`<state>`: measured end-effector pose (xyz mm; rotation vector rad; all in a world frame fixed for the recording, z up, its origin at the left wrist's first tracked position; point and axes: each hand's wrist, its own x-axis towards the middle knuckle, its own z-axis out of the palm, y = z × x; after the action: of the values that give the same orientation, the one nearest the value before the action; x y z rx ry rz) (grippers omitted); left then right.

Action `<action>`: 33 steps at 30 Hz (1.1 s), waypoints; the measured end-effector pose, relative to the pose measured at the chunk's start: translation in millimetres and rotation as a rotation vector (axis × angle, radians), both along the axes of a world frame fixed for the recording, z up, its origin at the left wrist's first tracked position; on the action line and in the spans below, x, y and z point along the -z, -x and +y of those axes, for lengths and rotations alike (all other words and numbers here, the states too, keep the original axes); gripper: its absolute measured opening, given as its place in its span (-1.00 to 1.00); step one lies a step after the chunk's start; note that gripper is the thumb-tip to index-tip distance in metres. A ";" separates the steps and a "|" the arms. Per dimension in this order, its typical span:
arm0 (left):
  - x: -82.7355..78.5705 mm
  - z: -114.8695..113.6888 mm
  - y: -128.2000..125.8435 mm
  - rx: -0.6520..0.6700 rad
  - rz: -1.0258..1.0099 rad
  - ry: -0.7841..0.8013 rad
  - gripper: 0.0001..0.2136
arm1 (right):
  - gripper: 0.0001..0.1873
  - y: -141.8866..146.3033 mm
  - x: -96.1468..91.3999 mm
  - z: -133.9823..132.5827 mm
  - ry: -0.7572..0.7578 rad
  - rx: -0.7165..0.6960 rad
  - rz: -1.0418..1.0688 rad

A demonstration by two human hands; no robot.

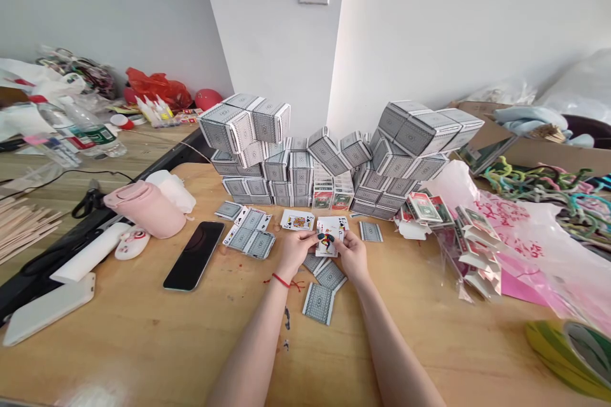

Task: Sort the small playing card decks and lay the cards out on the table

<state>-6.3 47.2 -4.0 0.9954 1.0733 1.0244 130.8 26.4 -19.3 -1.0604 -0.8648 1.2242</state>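
Note:
Both my hands pinch a joker playing card [326, 247], face toward me, above the table's middle. My left hand [298, 253] grips its left edge and wears a red string at the wrist. My right hand [352, 254] has the right edge between thumb and fingers. A king card [298, 220] lies face up just beyond my left hand. Below the joker are several face-down cards [319, 303]. More folded cards [250, 233] rest in a pile to the left. Behind stand stacked blocks of folded cards, a left stack [255, 124] and a right stack [415, 133].
A black phone [194, 255] lies left, near a pink pouch [146, 206] and a white power bank [50, 310]. Small card boxes [477, 241] and plastic wrapping [520, 222] are at right. A yellow-green tape roll [548, 350] sits at the near right corner.

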 end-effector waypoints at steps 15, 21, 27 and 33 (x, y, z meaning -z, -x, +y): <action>3.1 -4.3 -3.1 -0.086 0.328 -0.237 -0.83 | -0.68 1.6 6.2 2.6 0.061 0.092 0.016; 2.2 -14.5 -17.2 -0.235 0.649 -0.434 -0.85 | -0.68 7.5 1.2 -1.5 0.072 0.110 0.019; -0.3 -16.3 -17.9 -0.241 0.883 -0.482 -0.72 | -0.65 11.3 -2.5 -5.2 0.078 0.033 0.048; -4.1 -15.4 -15.0 -0.280 0.874 -0.438 -0.59 | -0.68 14.1 -4.7 -5.7 0.081 -0.003 0.045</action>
<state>8.7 31.8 0.1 1.7738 1.7757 1.0919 116.8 20.7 -14.6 -1.0923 -0.7887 1.2900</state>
